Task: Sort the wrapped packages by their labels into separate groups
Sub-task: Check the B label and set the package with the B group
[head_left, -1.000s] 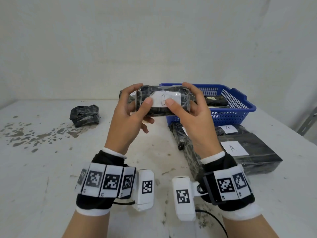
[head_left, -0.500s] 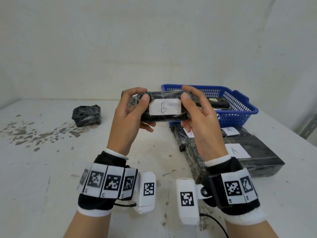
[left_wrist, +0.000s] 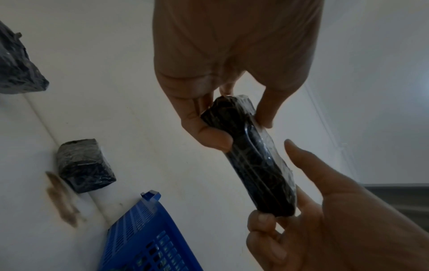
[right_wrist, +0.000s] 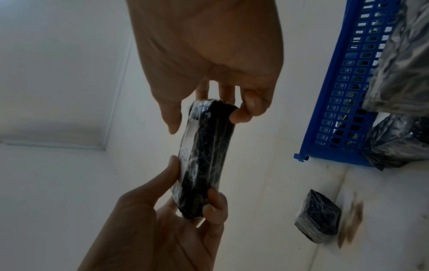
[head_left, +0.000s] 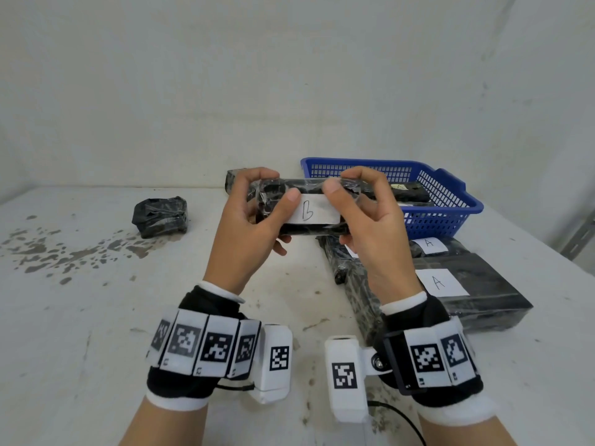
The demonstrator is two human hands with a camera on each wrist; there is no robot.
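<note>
Left hand (head_left: 248, 233) and right hand (head_left: 370, 226) each grip an end of the B-labelled black package (head_left: 299, 191) above the bench (head_left: 80, 317)

package (head_left: 302, 206): tips further toward the camera than a second ago, its white B label (head_left: 314, 213) now facing up and easy to read
right hand (head_left: 373, 226): thumb moves off the label's middle to its right end
left hand (head_left: 249, 230): thumb now rests at the label's left end

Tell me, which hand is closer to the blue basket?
The right hand. It grips the B package just in front of the blue basket, overlapping its near-left corner in the head view. The left hand grips the package's other end, farther left.
</note>
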